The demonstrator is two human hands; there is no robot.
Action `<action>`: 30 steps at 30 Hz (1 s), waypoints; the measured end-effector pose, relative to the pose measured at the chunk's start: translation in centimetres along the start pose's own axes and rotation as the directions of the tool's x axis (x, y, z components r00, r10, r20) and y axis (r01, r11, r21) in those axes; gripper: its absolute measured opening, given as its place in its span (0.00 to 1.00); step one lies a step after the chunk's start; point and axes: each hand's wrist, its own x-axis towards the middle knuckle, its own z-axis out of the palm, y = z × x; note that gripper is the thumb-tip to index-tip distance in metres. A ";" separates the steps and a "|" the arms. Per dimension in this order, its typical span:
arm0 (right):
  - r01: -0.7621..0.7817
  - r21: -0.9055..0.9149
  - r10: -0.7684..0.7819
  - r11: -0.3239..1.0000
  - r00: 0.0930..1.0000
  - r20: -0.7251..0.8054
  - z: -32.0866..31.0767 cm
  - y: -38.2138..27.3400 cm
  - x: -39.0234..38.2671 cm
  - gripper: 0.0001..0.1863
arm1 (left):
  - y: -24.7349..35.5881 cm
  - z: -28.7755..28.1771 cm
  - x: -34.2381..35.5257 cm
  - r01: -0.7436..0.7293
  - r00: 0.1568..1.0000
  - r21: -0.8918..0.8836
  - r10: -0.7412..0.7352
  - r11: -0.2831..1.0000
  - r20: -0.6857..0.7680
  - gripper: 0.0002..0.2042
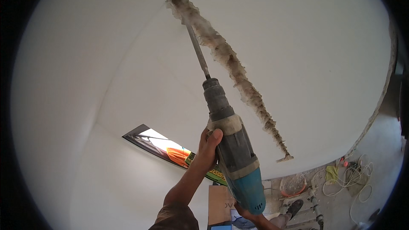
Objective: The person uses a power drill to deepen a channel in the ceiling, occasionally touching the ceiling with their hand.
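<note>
A dusty teal, grey and black rotary hammer (236, 153) points up along a white plastered wall (315, 72). My left hand (208, 147) is wrapped around the front of its body, with the thumb showing on top. Low behind the teal motor end is my right hand (245, 213), closed at the rear of the tool, its fingers mostly hidden. From the chuck runs a long metal chisel bit (197, 51). Its tip meets the left edge of a rough, broken-out groove (232, 61) near the groove's upper end. Faint dust hazes that spot.
A narrow opening (153, 138) left of my arm shows bright light and orange cloth. Below stand a cardboard box (216, 204) and pipework (316, 208). Loose pale cable (353, 181), a yellow-green cloth (331, 173) and a shoe (295, 208) are on the floor at lower right.
</note>
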 end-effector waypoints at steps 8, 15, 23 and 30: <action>0.112 0.156 -0.078 0.981 0.975 -0.210 -2.6 -4.5 1.5 0.28 | 2.2 1.9 -1.3 -0.108 0.989 -0.008 0.109 0.994 0.099 0.41; 0.127 0.285 -0.048 0.950 0.962 -0.268 -4.3 -8.2 2.0 0.37 | 4.5 3.2 -1.0 -0.112 0.987 -0.030 0.115 0.993 0.110 0.40; 0.081 0.446 -0.011 0.892 0.987 -0.158 -5.0 -9.8 0.6 0.46 | 5.2 3.4 -1.9 -0.161 0.965 -0.162 0.190 0.974 0.183 0.39; 0.334 0.224 -0.300 0.915 0.938 -0.173 -5.0 -14.1 0.9 0.50 | 7.7 3.0 -2.2 0.007 0.915 -0.370 0.143 0.929 0.376 0.42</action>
